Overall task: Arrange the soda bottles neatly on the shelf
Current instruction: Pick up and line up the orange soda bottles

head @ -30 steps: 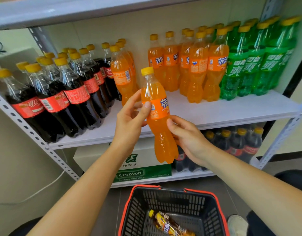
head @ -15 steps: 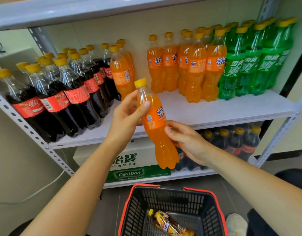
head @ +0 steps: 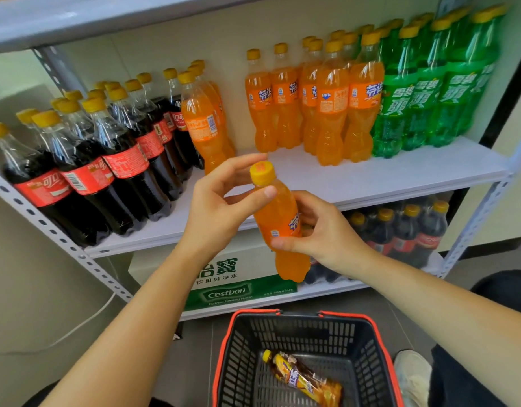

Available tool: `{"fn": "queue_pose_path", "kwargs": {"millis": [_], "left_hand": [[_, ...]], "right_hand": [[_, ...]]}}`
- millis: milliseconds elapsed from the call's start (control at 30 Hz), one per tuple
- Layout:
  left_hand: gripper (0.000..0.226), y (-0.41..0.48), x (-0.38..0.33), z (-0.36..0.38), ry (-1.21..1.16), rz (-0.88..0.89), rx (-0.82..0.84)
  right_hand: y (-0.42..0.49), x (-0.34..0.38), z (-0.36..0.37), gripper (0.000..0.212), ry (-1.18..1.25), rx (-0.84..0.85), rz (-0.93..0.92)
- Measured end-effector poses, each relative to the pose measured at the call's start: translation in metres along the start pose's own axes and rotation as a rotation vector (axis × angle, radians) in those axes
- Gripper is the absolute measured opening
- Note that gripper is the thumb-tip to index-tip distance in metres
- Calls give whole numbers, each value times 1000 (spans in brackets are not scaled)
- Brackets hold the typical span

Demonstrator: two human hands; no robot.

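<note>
1. Nearest, on the floor: a black plastic mesh basket with a red rim (head: 238, 356). A yellow-wrapped bottle (head: 303, 377) lies flat inside.
2. Left hand (head: 221, 210) pinches a clear plastic orange-soda bottle (head: 278, 212) just under its yellow cap, thumb in front, fingers curled behind.
3. Right hand (head: 326, 233) curls its fingers round the labelled middle, thumb across the front.
4. Bottle is tilted, cap up-left, held in the air before the white shelf board (head: 400, 177).
5. On the shelf: dark cola bottles (head: 121, 160) left, orange bottles (head: 332, 113) centre, green bottles (head: 423, 98) right.
</note>
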State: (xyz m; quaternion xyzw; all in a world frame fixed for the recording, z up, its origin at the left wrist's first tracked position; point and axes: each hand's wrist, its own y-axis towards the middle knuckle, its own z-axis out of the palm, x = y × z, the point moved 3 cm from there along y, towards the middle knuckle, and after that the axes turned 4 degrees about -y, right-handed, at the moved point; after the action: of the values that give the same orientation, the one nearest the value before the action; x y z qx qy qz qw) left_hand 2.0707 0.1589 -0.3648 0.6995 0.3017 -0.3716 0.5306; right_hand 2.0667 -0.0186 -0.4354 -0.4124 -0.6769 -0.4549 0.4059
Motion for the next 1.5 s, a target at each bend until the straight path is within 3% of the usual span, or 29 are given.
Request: {"fn": "queue_pose_path", "kwargs": {"millis": [167,267,667,900,1033,1200,1300,1400,1500], "left_hand": [[17,0,-1,-10,-102,-55,148],[18,-2,1,-10,-144,-133,234],[15,-6,0,-1,-93,-147,159],[23,-10,-20,1,363,178,210],[15,-12,-28,0,566,369,247],[19,-19,-25,2,656,543,186],[18,-23,-19,5,644,608,44],[17,-24,-11,7,466,438,-142],[22,-21,-4,5,251,239,-208]], "right_hand": [[-6,-6,-4,73,-72,38,20],[-9,-6,-9,75,-123,71,21],[-15,-13,-13,75,-160,109,48],[-15,-15,-13,77,-152,103,70],[-14,-16,-12,75,-147,91,64],[-13,-16,-14,73,-118,64,55],[-13,-17,-13,70,-87,56,57],[-13,-18,-12,69,-53,60,65],[-13,-16,-11,68,-48,70,72]]}}
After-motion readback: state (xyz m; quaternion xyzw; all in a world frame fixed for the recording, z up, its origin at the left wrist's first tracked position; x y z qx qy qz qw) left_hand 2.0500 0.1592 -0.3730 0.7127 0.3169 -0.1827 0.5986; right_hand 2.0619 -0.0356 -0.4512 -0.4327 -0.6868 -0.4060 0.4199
